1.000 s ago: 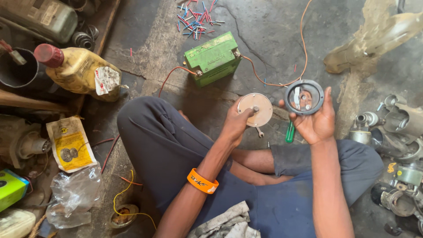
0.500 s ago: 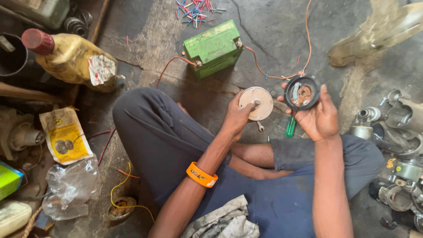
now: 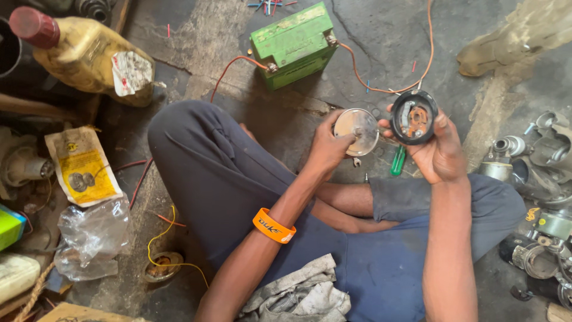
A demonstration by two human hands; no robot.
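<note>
**Two round parts held over a workshop floor**

Above the crossed legs, the left hand [image 3: 326,146] grips a pale metal disc [image 3: 356,131], fingers closed around its edge. Just beside it, the right hand [image 3: 438,152] clasps a black round housing [image 3: 414,117], copper-coloured parts inside, seemingly wired by an orange lead [image 3: 381,89] to the green battery [image 3: 292,45]. A green-handled screwdriver [image 3: 398,161] lies below.
</note>
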